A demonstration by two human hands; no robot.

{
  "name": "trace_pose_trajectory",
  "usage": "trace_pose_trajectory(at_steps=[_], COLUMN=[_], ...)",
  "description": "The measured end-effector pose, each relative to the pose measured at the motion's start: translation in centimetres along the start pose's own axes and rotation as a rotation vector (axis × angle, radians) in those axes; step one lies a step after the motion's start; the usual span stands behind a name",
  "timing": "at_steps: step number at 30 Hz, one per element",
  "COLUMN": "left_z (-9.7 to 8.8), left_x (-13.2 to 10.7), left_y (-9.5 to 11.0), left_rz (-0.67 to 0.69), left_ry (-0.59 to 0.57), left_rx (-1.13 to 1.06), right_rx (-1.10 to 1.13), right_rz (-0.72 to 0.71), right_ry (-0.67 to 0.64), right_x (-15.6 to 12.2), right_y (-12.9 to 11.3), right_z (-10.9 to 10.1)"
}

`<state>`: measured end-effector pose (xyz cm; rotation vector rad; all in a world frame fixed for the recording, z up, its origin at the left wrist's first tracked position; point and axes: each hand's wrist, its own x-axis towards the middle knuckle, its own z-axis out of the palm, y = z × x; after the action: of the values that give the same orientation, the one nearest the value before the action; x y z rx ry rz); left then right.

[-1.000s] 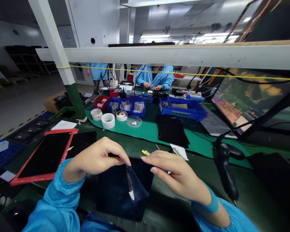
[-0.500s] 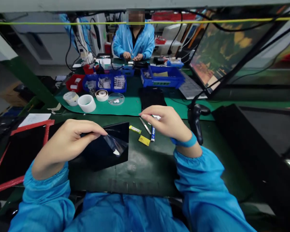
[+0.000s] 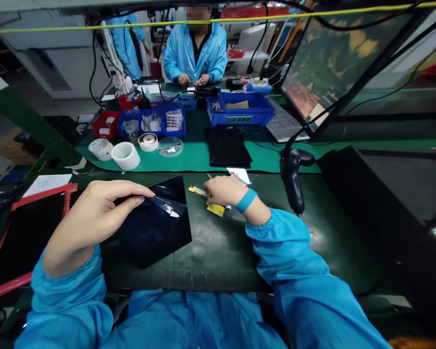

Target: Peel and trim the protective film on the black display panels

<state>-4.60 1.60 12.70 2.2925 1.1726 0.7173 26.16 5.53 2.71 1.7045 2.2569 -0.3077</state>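
The left hand [image 3: 98, 215] reaches in from the lower left. Its grip is closed, thumb and forefinger pinching a clear plastic film [image 3: 167, 207]. One corner of the film is lifted off a dark glossy rectangular panel [image 3: 156, 232]. The panel lies flat on the dark green tabletop [image 3: 221, 252], just in front of the person and slightly tilted to the left.

The right hand [image 3: 223, 190] rests on the tabletop to the right of the panel, apart from it. Its fingers are curled downwards over some small items, so I cannot tell whether its grip is closed on anything. A small yellow tag [image 3: 216, 209] lies touching the near side of this hand, and a crumpled white cloth [image 3: 240, 174] lies just behind it.

A black handheld scanner [image 3: 292, 177] stands to the right. A red-framed black tray [image 3: 45, 193] lies at the left edge. White tape rolls [image 3: 125, 155] and blue plastic bins [image 3: 152, 121] sit further back on a lighter green mat [image 3: 196, 160]. A co-worker in a blue coat [image 3: 196, 53] sits at the far side.
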Motion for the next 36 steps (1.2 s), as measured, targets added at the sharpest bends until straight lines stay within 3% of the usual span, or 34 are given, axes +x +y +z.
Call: trace_pose_trajectory(at_steps=[9, 15, 19, 23, 25, 27, 31, 36], left_z=[0.1, 0.0, 0.1, 0.1, 0.1, 0.1, 0.0, -0.1], left_x=[-0.1, -0.1, -0.4, -0.5, -0.4, -0.4, -0.4, -0.5], left_y=[-0.5, -0.3, -0.5, -0.5, -0.3, 0.0, 0.4, 0.5], left_rz=[-0.015, -0.004, 0.020, 0.027, 0.027, 0.033, 0.051, 0.075], left_ry=[-0.009, -0.018, -0.028, -0.017, -0.013, -0.012, -0.014, -0.009], left_rx=[-0.008, -0.005, -0.005, -0.008, -0.006, 0.001, -0.002, -0.002], right_rx=[-0.063, 0.009, 0.118, 0.551, 0.804, 1.035, 1.381, 1.332], right_rz=[0.029, -0.058, -0.148, -0.249, -0.276, -0.307, -0.413, -0.479], right_ry=[-0.113, -0.076, 0.110, 0.664, 0.867, 0.908, 0.773, 0.843], right_x=[-0.5, -1.1, -2.7, -4.3, -4.8, -5.2, -5.4, -5.6], right_y=[-2.7, -2.2, -0.6, 0.4, 0.3, -0.1, -1.3, -1.9], right_z=[0.5, -0.2, -1.8, -2.9, -3.0, -2.9, -2.6, -2.4])
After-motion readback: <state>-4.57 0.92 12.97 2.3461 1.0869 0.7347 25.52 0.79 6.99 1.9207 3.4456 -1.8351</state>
